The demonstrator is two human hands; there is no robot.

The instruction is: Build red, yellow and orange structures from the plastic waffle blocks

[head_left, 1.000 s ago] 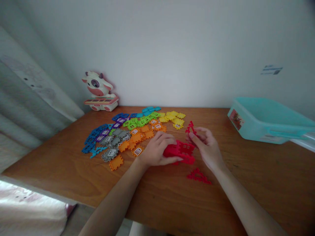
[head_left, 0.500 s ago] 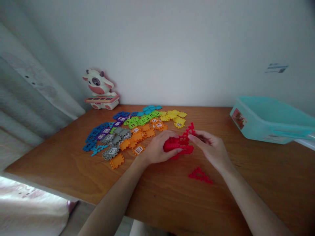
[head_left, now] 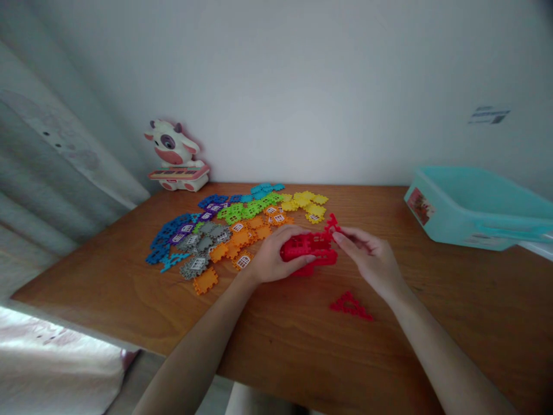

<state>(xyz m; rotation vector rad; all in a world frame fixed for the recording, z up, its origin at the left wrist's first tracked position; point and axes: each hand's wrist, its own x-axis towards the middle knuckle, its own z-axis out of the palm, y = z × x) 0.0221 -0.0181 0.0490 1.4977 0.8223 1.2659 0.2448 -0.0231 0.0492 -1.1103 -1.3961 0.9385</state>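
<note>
My left hand (head_left: 279, 253) is wrapped round a red block build (head_left: 309, 245), made of notched plastic panels joined together. Its thumb lies along the near side of the build, and the palm hides the left end. Between the thumb and fingers of my right hand (head_left: 363, 248) is a red triangular panel (head_left: 332, 223), close to the right end of the build; whether the two touch I cannot tell. Another red triangular panel (head_left: 351, 306) lies flat on the wooden table (head_left: 276, 346), nearer to me and below my right hand.
Interlocking panels spread over the table's left: blue (head_left: 166, 236), grey (head_left: 207, 239), orange (head_left: 237, 239), green (head_left: 246, 211) and yellow (head_left: 309, 202). A cow toy with a keyboard (head_left: 177, 155) stands at the back left. A turquoise bin (head_left: 453, 222) sits at the right.
The red build has tilted in my left hand, showing more of its open top. My right hand's triangular panel has shifted slightly left and changed its angle.
</note>
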